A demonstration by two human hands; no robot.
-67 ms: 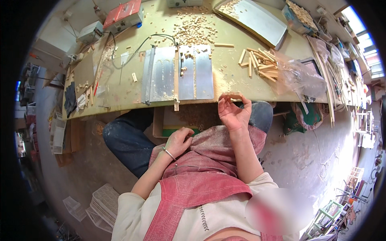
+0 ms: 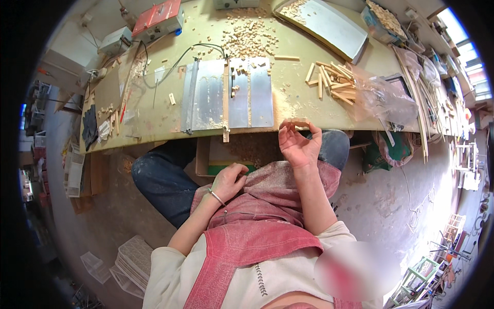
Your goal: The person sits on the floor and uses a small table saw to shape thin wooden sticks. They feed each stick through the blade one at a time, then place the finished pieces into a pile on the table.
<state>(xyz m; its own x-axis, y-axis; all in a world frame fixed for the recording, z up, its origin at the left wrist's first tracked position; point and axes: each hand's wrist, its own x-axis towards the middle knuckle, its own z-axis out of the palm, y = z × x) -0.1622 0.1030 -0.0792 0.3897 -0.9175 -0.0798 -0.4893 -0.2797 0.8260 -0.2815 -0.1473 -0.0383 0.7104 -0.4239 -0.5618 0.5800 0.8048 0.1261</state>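
Observation:
My right hand (image 2: pixel 301 147) is raised palm up at the table's front edge, its fingers curled round toward the thumb. Between fingertips and thumb sits a short pale wood piece (image 2: pixel 297 121), partly covered by the fingers. My left hand (image 2: pixel 230 180) rests on the red apron (image 2: pixel 267 190) in my lap, loosely curled, with nothing visible in it. Beyond the hands lies a metal saw plate (image 2: pixel 260 103) with a dark slot (image 2: pixel 232 85) and a wooden strip (image 2: pixel 225 98) running across it. A few small cut blocks (image 2: pixel 235 89) lie by the slot.
Cut wood blocks (image 2: pixel 249 38) are heaped behind the plate. To the right are loose wooden sticks (image 2: pixel 334 82), a clear plastic bag (image 2: pixel 388 100) and a metal-topped board (image 2: pixel 329 28). A red-topped box (image 2: pixel 158 20) and a cable (image 2: pixel 180 57) occupy the back left. An open carton (image 2: pixel 203 157) stands under the table.

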